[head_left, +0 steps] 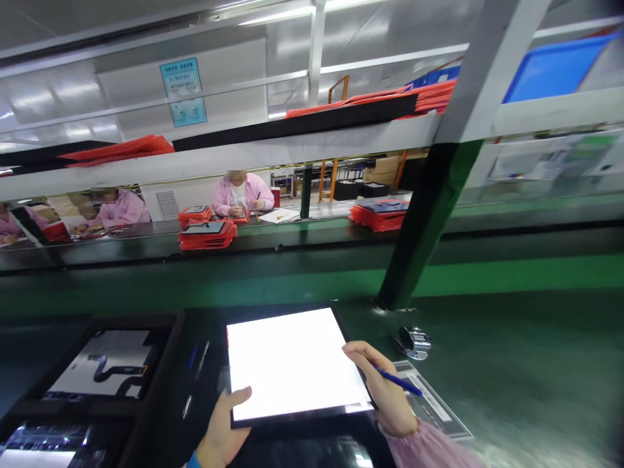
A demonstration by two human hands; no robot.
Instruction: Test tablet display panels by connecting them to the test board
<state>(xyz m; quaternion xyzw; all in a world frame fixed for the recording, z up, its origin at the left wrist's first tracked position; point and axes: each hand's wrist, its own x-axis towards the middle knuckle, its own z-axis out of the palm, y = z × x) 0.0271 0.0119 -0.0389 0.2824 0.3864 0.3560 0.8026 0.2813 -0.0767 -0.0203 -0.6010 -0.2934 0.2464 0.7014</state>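
A flat rectangular panel (pixel 297 364) with a glowing white face and dark edges is held up in front of me, slightly tilted. My left hand (pixel 227 422) grips its lower left corner, thumb on the face and the other fingers hidden underneath. At the panel's right edge is my right hand (pixel 385 390), its fingers closed round a blue pen (pixel 397 380) whose back end points to the lower right. The pen's tip is hidden by the fingers. Under the right wrist lies a grey printed sheet (pixel 433 403), partly covered.
Left of the panel lie a silver pen (pixel 195 378) and a small blue stick (pixel 194 357). A black tray (pixel 166 357) holds panels with dark flat cables. A shiny metal object (pixel 413 342) lies near the slanted post (pixel 422 234). Beyond, people in pink sit by red stacks (pixel 207 235).
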